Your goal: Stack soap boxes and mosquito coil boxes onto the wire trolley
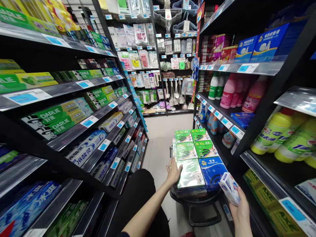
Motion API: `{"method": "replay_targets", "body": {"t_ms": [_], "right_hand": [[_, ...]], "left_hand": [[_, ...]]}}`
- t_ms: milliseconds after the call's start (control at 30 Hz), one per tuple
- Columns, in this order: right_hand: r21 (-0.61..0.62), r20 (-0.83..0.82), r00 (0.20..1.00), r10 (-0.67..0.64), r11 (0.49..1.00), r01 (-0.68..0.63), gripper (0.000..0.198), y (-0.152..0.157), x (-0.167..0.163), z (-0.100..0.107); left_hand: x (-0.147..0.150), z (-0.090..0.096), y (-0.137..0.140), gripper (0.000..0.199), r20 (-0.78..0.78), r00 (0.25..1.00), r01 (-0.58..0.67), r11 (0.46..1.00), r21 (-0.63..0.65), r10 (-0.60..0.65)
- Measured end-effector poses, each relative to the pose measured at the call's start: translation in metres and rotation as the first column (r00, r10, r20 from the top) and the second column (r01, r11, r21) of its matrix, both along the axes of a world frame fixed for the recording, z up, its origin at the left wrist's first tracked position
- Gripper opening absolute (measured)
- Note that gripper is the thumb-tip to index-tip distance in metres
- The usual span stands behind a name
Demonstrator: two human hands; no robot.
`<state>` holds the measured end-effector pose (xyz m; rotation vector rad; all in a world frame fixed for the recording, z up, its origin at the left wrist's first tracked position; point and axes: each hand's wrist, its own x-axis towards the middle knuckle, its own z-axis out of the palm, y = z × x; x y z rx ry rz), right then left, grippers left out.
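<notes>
My left hand (174, 171) rests with fingers spread at the left edge of a black shopping basket (204, 221), against a green mosquito-coil box (190, 172). A blue mosquito-coil box (212, 168) lies to the right of that one, and several more green boxes (186, 151) fill the far part of the basket. In my right hand (240, 207) is a small white and blue box (230, 186), tilted, near the basket's right front corner. The fingers and thumb are closed around its right end. What lies under the top boxes is mostly hidden.
Toothpaste boxes (69, 115) line the left shelves. On the right shelves stand pink bottles (229, 92), yellow cleaner bottles (274, 131) and blue boxes (271, 41). A pale floor aisle (160, 126) runs to a rear rack with hanging packets (140, 34) and ladles (175, 92).
</notes>
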<state>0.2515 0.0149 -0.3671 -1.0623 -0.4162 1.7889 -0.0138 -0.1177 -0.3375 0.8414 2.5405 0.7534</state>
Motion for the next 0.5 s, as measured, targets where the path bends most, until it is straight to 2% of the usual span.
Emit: {"method": "replay_targets", "body": {"t_ms": [67,167,267,500], "right_hand": [[-0.027,-0.012,1.000,-0.013,1.000,0.013,0.045,0.000,0.001,0.002],[-0.058,-0.012,1.000,-0.003,0.998,0.002,0.043,0.000,0.001,0.002],[-0.037,0.010,1.000,0.008,0.999,-0.008,0.044,0.000,-0.001,0.001],[0.011,0.009,1.000,-0.007,1.000,0.007,0.048,0.001,-0.001,0.000]], "left_hand": [[0.010,0.000,-0.004,0.072,0.025,0.998,-0.053,0.999,-0.006,0.053],[0.027,-0.001,-0.009,0.071,0.029,1.000,-0.004,1.000,-0.019,0.005],[0.039,0.000,-0.008,0.072,-0.031,1.000,0.005,0.999,-0.049,-0.006],[0.045,0.009,0.001,0.076,-0.031,0.999,0.040,0.995,-0.091,-0.043]]}}
